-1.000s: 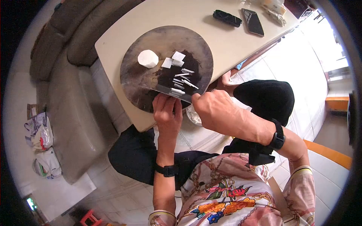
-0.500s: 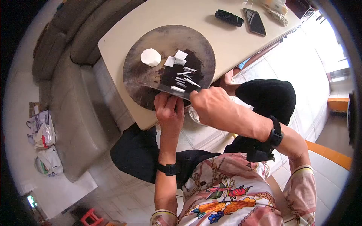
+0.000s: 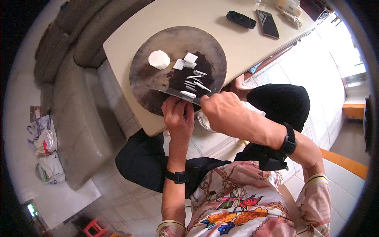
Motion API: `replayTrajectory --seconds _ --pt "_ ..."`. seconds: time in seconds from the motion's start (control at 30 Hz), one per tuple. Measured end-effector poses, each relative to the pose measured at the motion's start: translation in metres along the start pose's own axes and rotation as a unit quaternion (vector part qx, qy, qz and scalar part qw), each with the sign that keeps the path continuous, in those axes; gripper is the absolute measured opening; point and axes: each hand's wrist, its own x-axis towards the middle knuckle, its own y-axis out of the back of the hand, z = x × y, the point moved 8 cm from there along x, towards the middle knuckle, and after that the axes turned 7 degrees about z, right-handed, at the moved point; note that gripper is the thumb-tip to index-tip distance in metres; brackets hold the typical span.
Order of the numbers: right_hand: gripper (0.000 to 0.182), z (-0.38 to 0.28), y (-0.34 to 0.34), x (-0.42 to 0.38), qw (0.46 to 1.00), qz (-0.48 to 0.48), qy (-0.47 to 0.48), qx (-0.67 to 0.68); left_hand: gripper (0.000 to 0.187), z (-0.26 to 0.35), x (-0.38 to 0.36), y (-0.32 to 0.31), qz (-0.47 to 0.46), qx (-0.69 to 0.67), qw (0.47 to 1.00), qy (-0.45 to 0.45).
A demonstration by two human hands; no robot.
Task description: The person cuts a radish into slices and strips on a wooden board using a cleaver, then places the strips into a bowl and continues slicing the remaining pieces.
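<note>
On a round dark board (image 3: 148,51) lie a white rounded chunk (image 3: 159,59), a few white square slices (image 3: 190,57) and several thin white strips (image 3: 202,86). My right hand (image 3: 223,110) is closed round the handle of a knife (image 3: 169,91), whose blade points left across the near part of the board. My left hand (image 3: 177,114) is at the board's near edge, fingers bent and pressed together right behind the blade; what they hold is hidden. One white piece (image 3: 188,94) lies against the far side of the blade.
The board rests on a pale table (image 3: 118,43). Farther back on it are a black case (image 3: 241,19), a phone (image 3: 267,24) and a plastic bag (image 3: 290,8). A bowl (image 3: 204,121) is partly hidden below my right hand. A grey sofa (image 3: 79,118) stands at left.
</note>
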Motion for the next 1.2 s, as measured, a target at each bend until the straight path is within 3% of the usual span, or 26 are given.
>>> replayTrajectory --seconds 0.3,0.47,0.7,0.9,1.2 --pt "0.011 -0.008 -0.01 0.004 0.999 0.027 0.023 0.016 0.022 0.007 0.004 -0.001 0.002 0.015 0.999 -0.04" --pt "0.012 -0.002 0.002 0.003 0.997 0.057 0.028 0.034 0.022 0.003 0.004 0.001 0.008 -0.008 1.0 0.005" --pt "0.014 -0.001 0.005 -0.009 0.999 -0.022 -0.004 0.025 0.022 0.002 0.006 0.001 0.0 -0.002 1.0 -0.002" --pt "0.009 -0.004 0.002 0.011 0.998 0.03 0.021 0.046 0.019 0.002 0.003 0.001 -0.027 -0.006 1.0 0.007" --pt "0.013 0.003 0.01 -0.01 0.999 -0.016 0.018 0.041 0.017 0.001 0.001 0.0 -0.018 -0.004 1.0 0.006"
